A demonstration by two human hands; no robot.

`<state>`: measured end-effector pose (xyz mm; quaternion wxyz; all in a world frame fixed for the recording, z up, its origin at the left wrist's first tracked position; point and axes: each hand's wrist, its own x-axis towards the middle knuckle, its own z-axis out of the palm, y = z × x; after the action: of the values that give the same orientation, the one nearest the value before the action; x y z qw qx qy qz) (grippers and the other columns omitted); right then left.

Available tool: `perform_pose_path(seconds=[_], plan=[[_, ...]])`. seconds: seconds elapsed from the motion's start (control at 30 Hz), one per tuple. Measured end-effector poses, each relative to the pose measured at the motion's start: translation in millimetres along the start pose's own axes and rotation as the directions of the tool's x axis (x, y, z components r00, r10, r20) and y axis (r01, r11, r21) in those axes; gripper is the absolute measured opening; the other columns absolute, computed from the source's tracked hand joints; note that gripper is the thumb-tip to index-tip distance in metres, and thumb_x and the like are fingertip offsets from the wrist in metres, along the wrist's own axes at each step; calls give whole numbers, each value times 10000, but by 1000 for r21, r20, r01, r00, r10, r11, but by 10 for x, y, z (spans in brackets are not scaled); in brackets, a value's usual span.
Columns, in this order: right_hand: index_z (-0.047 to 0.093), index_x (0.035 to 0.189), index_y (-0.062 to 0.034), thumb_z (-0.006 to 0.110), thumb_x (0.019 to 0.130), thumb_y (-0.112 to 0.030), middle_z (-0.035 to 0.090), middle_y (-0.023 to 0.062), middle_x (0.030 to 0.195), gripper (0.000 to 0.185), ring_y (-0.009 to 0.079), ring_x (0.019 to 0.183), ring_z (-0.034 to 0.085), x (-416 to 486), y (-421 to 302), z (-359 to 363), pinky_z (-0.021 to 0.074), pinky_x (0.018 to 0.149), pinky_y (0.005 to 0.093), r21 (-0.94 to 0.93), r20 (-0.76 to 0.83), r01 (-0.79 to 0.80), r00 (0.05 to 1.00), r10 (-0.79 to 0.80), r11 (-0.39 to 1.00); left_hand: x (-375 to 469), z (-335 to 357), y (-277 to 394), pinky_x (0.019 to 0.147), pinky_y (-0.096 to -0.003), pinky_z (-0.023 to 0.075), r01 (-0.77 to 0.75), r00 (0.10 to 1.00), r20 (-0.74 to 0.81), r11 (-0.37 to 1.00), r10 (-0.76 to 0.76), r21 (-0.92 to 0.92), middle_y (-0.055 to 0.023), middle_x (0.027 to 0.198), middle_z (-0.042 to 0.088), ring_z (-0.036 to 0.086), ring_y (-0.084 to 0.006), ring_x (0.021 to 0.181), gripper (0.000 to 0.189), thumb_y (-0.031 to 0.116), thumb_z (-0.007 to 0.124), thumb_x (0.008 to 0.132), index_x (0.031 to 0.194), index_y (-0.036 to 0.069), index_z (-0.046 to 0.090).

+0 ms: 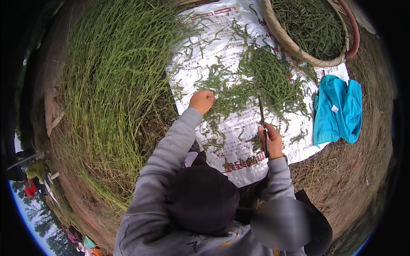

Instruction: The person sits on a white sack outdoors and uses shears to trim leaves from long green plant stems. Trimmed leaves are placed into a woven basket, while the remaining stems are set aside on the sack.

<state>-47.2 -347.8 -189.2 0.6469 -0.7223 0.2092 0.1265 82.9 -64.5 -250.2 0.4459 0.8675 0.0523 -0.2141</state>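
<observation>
My right hand [272,140] grips a pair of dark scissors [261,110], their blades pointing away from me to the edge of a green heap. That heap of cut leafy sprigs [272,76] lies on a white printed plastic sheet [237,128]. My left hand [202,100] is curled near the sheet's left side, next to loose sprigs. Whether a stem is inside its fingers cannot be made out. Left of the sheet lies a large pile of long green stalks [105,86].
At the far right of the sheet stands a woven basket [288,40] full of green sprigs, with a reddish handle [354,38]. A turquoise cloth [338,112] lies on the sheet's right edge. Dry grassy ground [339,182] surrounds it. People [35,179] are at the far left.
</observation>
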Motion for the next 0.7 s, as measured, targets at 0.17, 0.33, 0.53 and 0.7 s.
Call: perform_pose_path(seconds=[0.17, 0.33, 0.53, 0.7], plan=[[622, 1132, 9, 697, 899, -300, 534, -55, 676, 394, 24, 620, 415, -26, -12, 19, 357, 555, 199, -57, 52, -74, 996, 77, 996, 52, -76, 89, 512, -278, 466, 120, 991, -26, 945, -134, -305, -79, 790, 674, 574, -114, 581, 171, 58, 552, 888, 1003, -23, 650], [599, 1188, 41, 705, 893, -289, 597, -21, 733, 455, 39, 666, 474, -42, 75, 25, 415, 603, 206, -82, 47, -7, 999, 11, 997, -97, -370, 347, 528, -244, 467, 209, 976, 188, 740, -114, -639, -76, 802, 678, 588, -86, 616, 183, 92, 565, 921, 1054, -12, 636], [598, 1199, 21, 720, 882, -260, 601, -14, 751, 441, 35, 695, 493, -63, 19, 104, 427, 628, 201, -137, 151, -100, 981, 121, 986, -873, -918, 231, 608, -233, 505, 135, 986, 168, 672, -16, -729, -75, 824, 688, 627, -107, 670, 188, 151, 568, 954, 1061, 15, 641], [607, 1174, -20, 705, 884, -297, 675, 64, 806, 413, 112, 703, 591, 29, 48, 370, 482, 663, 269, -240, 293, 33, 955, 40, 970, -2308, -1395, -341, 719, -284, 543, 558, 626, 677, 829, -388, -40, -96, 907, 692, 673, -160, 811, 236, 151, 511, 963, 1131, 21, 613]])
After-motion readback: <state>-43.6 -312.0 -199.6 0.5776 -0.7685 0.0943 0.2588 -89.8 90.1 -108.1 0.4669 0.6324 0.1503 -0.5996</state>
